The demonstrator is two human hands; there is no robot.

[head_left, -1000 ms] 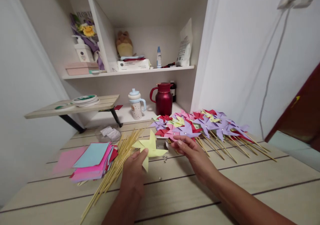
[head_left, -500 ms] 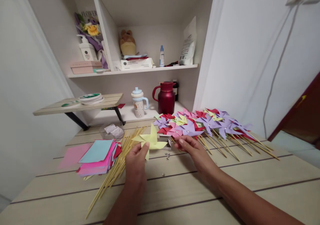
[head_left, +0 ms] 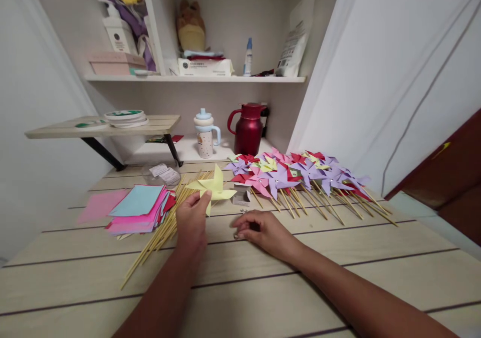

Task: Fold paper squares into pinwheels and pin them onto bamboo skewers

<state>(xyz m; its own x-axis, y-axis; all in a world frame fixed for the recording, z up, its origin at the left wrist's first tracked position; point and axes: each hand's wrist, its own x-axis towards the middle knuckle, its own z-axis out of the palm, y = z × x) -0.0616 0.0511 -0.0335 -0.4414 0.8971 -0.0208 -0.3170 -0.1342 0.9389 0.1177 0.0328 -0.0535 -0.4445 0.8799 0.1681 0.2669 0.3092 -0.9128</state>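
A yellow paper pinwheel (head_left: 218,193) is pinched between the thumb and fingers of my left hand (head_left: 191,220), raised above the table. Lower and to the right, my right hand (head_left: 265,232) rests on the tabletop with its fingers curled. Its thumb and fingertips close in at a small metallic pin (head_left: 236,236). A few more tiny pins (head_left: 243,211) lie just behind those fingers. Beyond them stands a small open grey box (head_left: 241,196). Thin wooden sticks (head_left: 161,233) lie in a bundle left of and under my left hand.
Finished pinwheels on sticks (head_left: 300,178) cover the back right of the table. Stacked coloured paper (head_left: 137,203) lies left, near a clear container (head_left: 161,173). A red jug (head_left: 248,130) and a tumbler (head_left: 205,135) stand behind. A small raised shelf (head_left: 161,122) overhangs the back left.
My right hand has come down and left from beside the grey box to the pin on the tabletop. My left hand keeps the yellow pinwheel. The view has tilted downward.
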